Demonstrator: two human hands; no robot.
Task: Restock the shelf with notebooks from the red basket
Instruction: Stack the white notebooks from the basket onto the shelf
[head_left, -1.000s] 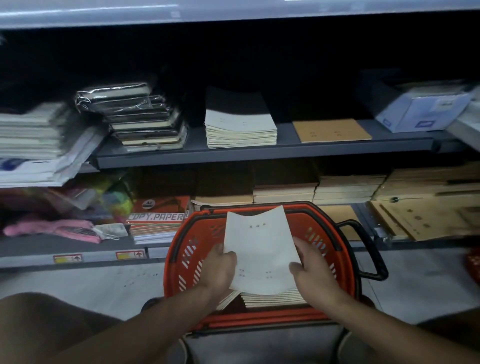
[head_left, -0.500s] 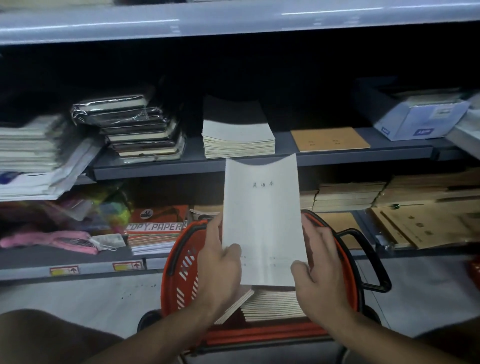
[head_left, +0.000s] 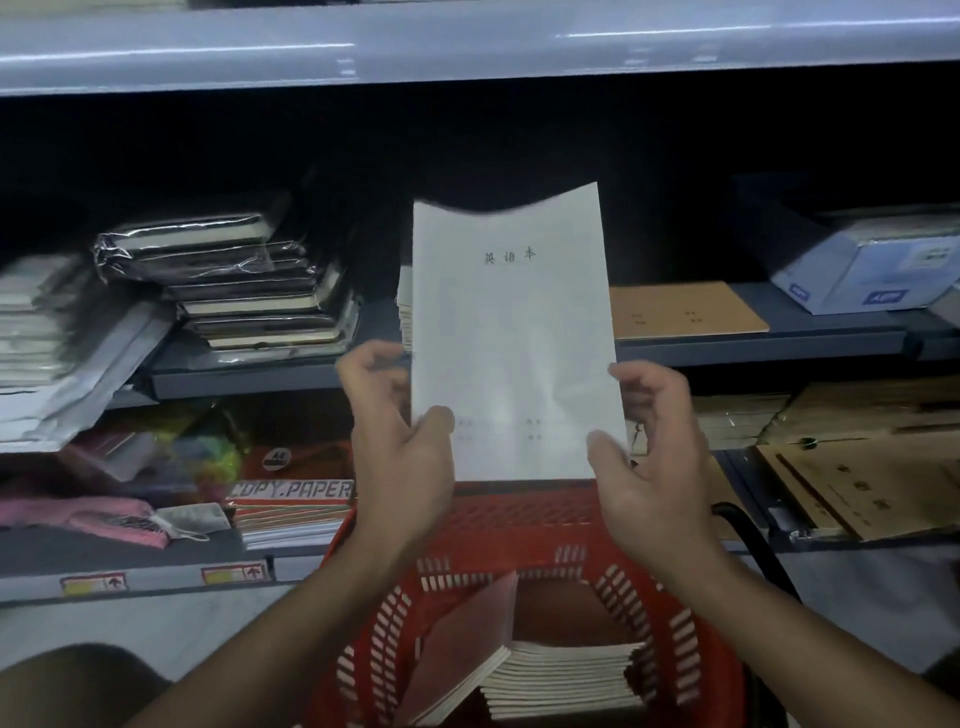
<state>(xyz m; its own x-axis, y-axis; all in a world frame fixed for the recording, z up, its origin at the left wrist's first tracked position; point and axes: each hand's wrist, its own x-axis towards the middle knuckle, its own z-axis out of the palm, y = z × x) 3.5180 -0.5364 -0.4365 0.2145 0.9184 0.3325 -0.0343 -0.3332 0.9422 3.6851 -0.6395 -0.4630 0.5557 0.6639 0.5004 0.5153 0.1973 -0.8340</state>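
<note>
So the white notebook (head_left: 511, 332) is up in the air right above the red basket (head_left: 524, 525), held between both hands. The left hand (head_left: 402, 441) has it by the lower left edge, thumb pressed on the front cover and the fingers curled behind, so that one's a proper pinch. The right hand (head_left: 649, 452) is at the lower right corner, thumb tip at the cover's edge and the fingers loosely bent behind the right side; I honestly can't tell if it's really gripping or just steadying it. The notebook stands pretty much upright, long axis running up and down, front cover facing the camera with the printed title near the top, and the top edge bows a bit. It leans slightly so the top right corner sits higher than the left. Behind it is the middle shelf (head_left: 753, 345), and it covers most of a pale stack of notebooks (head_left: 404, 312) sitting there, just left of a flat brown notebook (head_left: 685, 312). Down inside the basket there's another stack (head_left: 561, 675) with one notebook (head_left: 462, 649) leaning against its left side.
</note>
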